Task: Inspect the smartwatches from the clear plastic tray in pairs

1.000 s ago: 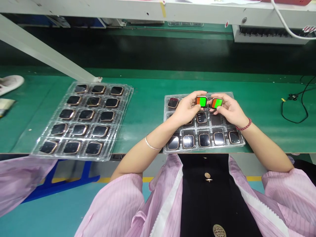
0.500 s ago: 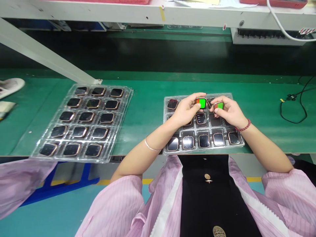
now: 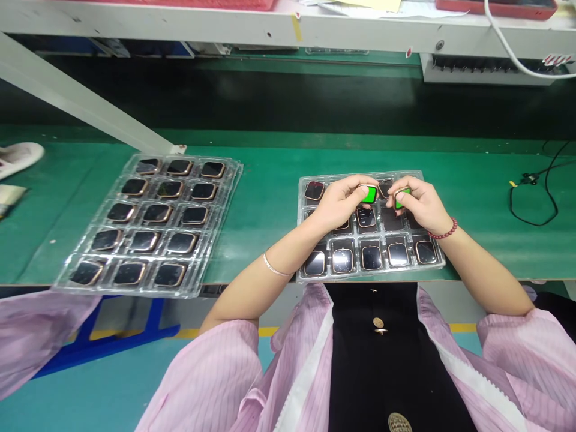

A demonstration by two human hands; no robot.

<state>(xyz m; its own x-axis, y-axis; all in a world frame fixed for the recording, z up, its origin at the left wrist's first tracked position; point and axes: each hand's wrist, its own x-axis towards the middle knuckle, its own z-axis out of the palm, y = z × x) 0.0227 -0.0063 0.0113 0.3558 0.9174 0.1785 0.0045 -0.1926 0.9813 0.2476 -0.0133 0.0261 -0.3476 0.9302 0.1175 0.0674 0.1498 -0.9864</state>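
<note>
My left hand [image 3: 344,198] is closed on a smartwatch [image 3: 371,195] without a strap, its thumb over the glowing green screen. In my right hand [image 3: 416,198] is a second smartwatch [image 3: 402,198], also lit green, with the thumb on its face. Both hands are held above a clear plastic tray [image 3: 443,261] of watches in square pockets. Most watches there have dark screens; one watch [image 3: 366,216] below my left fingers shows small white text. My hands and wrists cover part of the tray's upper rows.
To the left, a stack of clear trays [image 3: 191,288] with dark-screened watches overhangs the front edge. A slanted white post [image 3: 90,99] stands behind it. A black cable [image 3: 535,222] lies at the right. A white shelf [image 3: 252,24] crosses the top.
Both held watches showed part red, part green screens; now only green is visible on them. Both watches have tilted slightly, and the left thumb has moved a little on its screen.
</note>
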